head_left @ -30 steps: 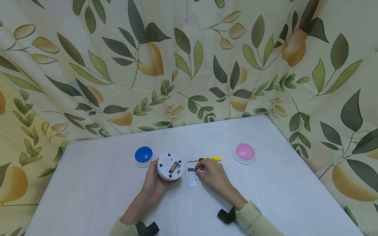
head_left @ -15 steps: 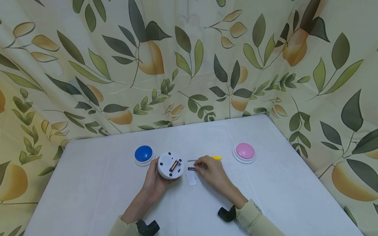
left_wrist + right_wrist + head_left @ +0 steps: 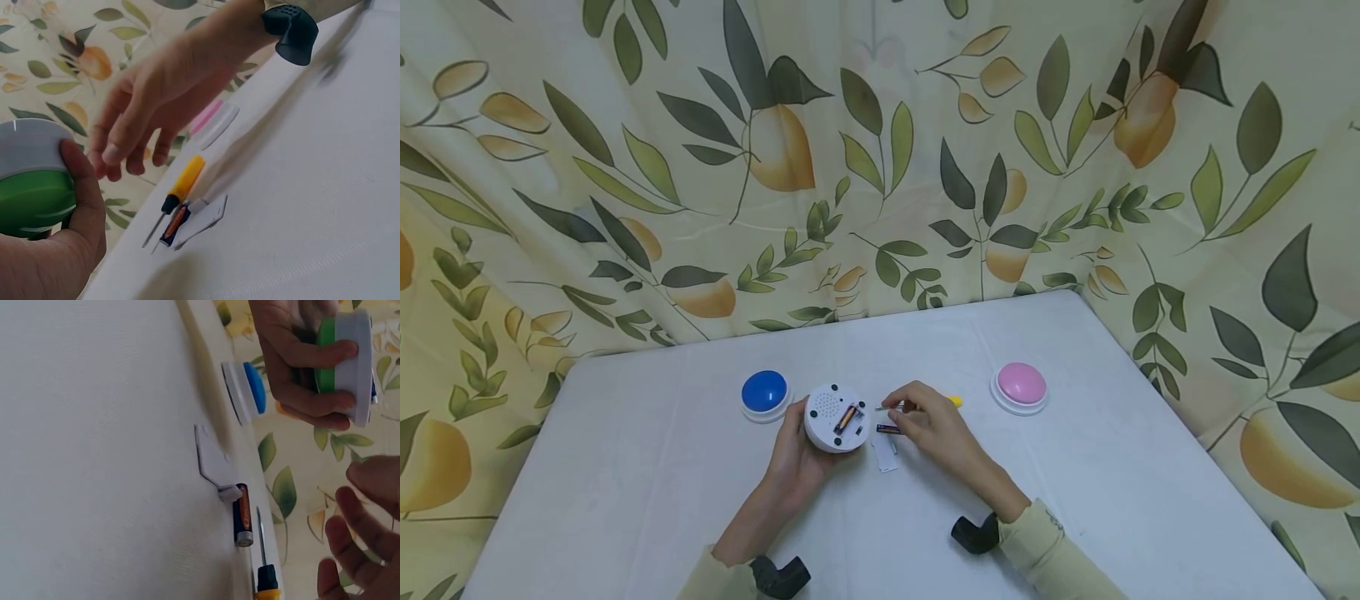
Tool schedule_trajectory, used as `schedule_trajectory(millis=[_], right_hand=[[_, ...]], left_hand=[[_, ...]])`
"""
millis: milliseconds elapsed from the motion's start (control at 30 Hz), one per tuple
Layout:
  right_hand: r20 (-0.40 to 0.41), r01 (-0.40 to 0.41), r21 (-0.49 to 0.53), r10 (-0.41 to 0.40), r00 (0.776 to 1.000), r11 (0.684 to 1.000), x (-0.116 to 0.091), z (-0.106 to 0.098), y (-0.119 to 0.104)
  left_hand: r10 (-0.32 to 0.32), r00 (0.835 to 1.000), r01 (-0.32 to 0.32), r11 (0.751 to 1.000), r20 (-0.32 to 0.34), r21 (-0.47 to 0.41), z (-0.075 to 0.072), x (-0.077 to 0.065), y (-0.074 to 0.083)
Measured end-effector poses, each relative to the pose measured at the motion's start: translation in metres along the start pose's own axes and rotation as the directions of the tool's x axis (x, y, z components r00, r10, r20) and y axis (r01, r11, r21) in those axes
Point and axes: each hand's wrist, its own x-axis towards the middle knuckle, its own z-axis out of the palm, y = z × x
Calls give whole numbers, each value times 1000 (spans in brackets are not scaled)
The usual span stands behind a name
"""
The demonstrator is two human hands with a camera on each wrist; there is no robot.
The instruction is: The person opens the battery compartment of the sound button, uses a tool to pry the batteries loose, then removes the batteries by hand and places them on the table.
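Note:
My left hand point(image 3: 792, 467) grips a round white push button point(image 3: 831, 408) bottom-up; its green dome point(image 3: 34, 200) shows in the left wrist view. In the open battery compartment on its underside sits one battery point(image 3: 846, 420), with a bare slot beside it. Just to the right, my right hand point(image 3: 946, 433) hovers over the table with nothing in its loosely bent, spread fingers. Below it a loose battery point(image 3: 242, 515) lies on the table against the small white battery cover point(image 3: 211, 453). A screwdriver point(image 3: 186, 178) with a yellow handle lies beside them, partly hidden by the right hand in the head view.
A blue push button point(image 3: 765, 392) stands on the white-covered table point(image 3: 625, 467) behind my left hand. Farther right is a pink push button point(image 3: 1022, 384). A leaf-and-fruit patterned curtain point(image 3: 880, 167) hangs behind the table's far edge.
My right hand's fingers, earlier at the end of the loose battery, have risen and shifted left, leaving it on the table. The held push button has moved slightly up and right.

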Motion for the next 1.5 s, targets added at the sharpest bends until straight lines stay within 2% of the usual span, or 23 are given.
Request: schedule_trajectory(millis=[433,633,867,1000,1267,1367,1500], right_hand=[[28,201,97,-205,978,975,5,-3,-9],[45,298,58,-301,953,953,5,-3,-13],[34,457,-22,-457,889,889,2,0,-15],[34,522,-86,-521,853,849,2,1,-15],[23,631,-228,-644,765,742,2,3,-13],[19,647,-252,-665,747,720,2,3,-11],[23,660,-266,-680,733,702,2,4,-9]], left_hand=[[-15,997,15,1000,72,-7,-2,2,1],[-31,994,31,1000,108,1,-2,1,1],[-40,988,40,999,149,1,-3,1,1],[-57,983,56,998,173,7,-2,1,1],[-75,980,66,996,185,56,-3,0,0],[-75,980,64,996,183,67,-3,0,0],[-79,980,66,995,183,77,-4,0,0]])
